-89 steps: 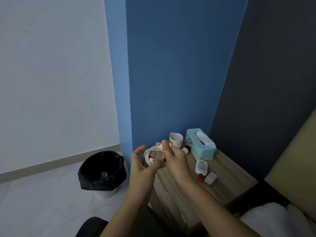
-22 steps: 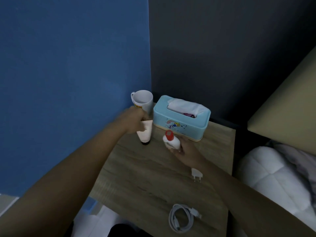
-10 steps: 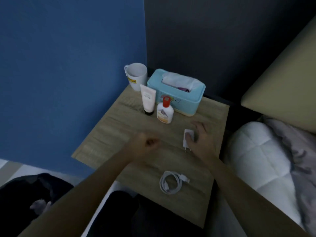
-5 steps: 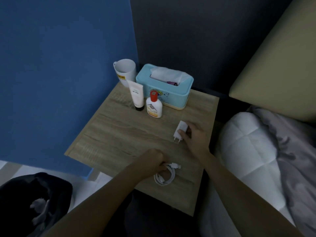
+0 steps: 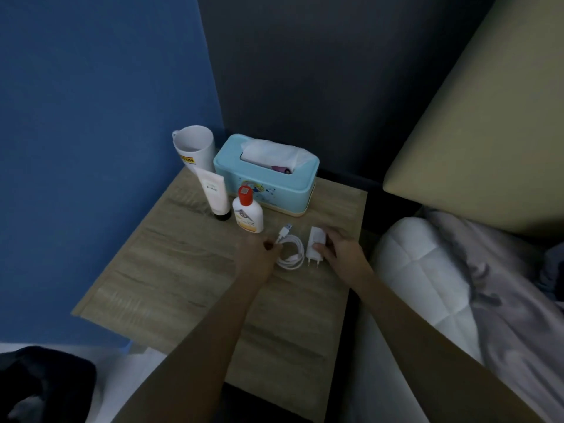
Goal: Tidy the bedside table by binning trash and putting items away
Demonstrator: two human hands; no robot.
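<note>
So the coiled cable (image 5: pixel 290 251) got dragged up from the desk's (image 5: pixel 171 270) front edge by the left hand (image 5: pixel 254 260), now sitting right beside the charger (image 5: pixel 315 246) under the right hand (image 5: pixel 341 254).

Setting: home bedroom, dim light. Evidence: wooden bedside table (image 5: pixel 183 270) in a corner of blue and dark grey walls; padded headboard (image 5: pixel 476 141) at 2 o'clock; white pillow (image 5: pixel 427 270) and grey bedding (image 5: pixel 503 300) at 3 o'clock.

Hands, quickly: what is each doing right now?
Left hand: fingers closed on the coiled white cable.
Right hand: gripping the white charger plug.
</note>
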